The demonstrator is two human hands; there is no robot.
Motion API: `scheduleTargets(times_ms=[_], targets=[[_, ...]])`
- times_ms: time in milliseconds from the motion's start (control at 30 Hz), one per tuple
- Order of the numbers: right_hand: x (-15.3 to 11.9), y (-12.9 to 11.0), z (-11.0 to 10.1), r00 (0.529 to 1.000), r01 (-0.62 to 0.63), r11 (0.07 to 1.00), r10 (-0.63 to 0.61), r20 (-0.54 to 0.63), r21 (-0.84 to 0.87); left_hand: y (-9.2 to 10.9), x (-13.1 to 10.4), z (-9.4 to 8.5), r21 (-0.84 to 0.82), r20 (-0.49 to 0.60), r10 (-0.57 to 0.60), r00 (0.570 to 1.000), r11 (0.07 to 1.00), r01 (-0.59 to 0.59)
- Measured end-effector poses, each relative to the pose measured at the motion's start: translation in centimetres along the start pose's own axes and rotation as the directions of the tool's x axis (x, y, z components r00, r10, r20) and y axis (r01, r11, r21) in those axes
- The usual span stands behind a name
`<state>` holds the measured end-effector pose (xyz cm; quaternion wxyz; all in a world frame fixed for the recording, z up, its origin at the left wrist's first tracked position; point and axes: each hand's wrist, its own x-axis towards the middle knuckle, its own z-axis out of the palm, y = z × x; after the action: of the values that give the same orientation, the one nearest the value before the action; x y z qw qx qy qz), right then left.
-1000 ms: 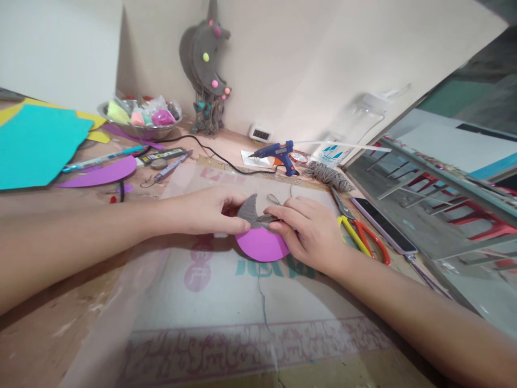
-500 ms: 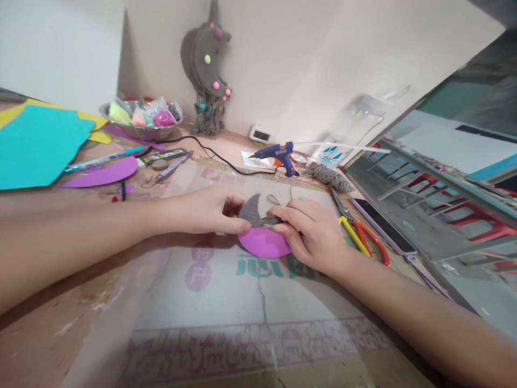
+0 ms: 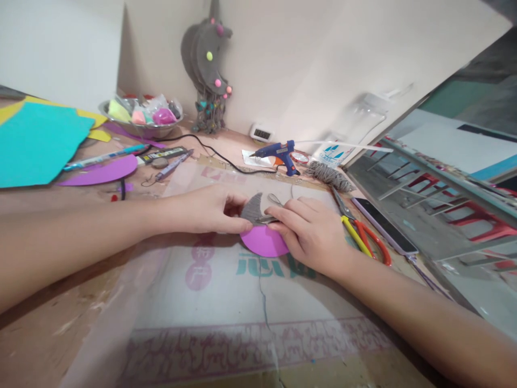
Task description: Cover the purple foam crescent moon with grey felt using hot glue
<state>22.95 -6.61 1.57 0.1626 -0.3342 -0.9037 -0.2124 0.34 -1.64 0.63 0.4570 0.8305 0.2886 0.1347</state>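
**Purple card and grey yarn held between two hands over a printed sheet**

The purple card (image 3: 265, 242) is at the centre of the frame, with a curved, grey yarn-wrapped piece (image 3: 252, 209) above it. The left hand (image 3: 205, 210) has its fingers clamped on the wrapped piece and card, thumb in front. The right hand (image 3: 313, 229) pinches grey yarn (image 3: 269, 219) at the card's upper right edge, fingers closed; the exact grip is hidden.

On the printed sheet (image 3: 169, 310), two pink circles (image 3: 200, 264) read "特" and "产". The large green characters (image 3: 254, 265) are partly covered by the right hand and card. A white packet (image 3: 331, 154) at right of centre reads "CLASSIC" under a blue design. The small clock (image 3: 262, 132) shows digits too blurred to read, as is the label on the blue glue gun (image 3: 279, 153).

The clear bottle (image 3: 365, 113) at upper right is smeared. Turquoise card (image 3: 42, 143) is cut off at the left edge of the counter (image 3: 44, 334), and red stools (image 3: 472, 218) at far right are partly hidden by a table (image 3: 448, 172).
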Motion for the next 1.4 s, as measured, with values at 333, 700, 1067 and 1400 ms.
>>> scheduleTargets(times_ms=[333, 700, 1067, 1400], targets=[[0.02, 0.02, -0.14, 0.999, 0.024, 0.996, -0.022, 0.028, -0.082, 0.27, 0.07, 0.00, 0.015, 0.003, 0.007, 1.000, 1.000, -0.007], [-0.02, -0.01, -0.01, 0.998, 0.022, 0.997, -0.018, 0.054, -0.075, 0.30, 0.01, -0.02, 0.029, 0.008, 0.010, 1.000, 1.000, -0.010], [0.03, 0.12, 0.29, 1.000, -0.002, 1.000, 0.002, 0.018, 0.013, 0.02, 0.09, -0.09, -0.058, 0.021, -0.010, 1.000, 0.998, 0.011], [-0.13, -0.05, 0.39, 0.996, -0.088, 0.971, 0.092, -0.008, 0.224, -0.09, 0.20, 0.12, -0.017, -0.025, 0.025, 0.999, 1.000, -0.026]])
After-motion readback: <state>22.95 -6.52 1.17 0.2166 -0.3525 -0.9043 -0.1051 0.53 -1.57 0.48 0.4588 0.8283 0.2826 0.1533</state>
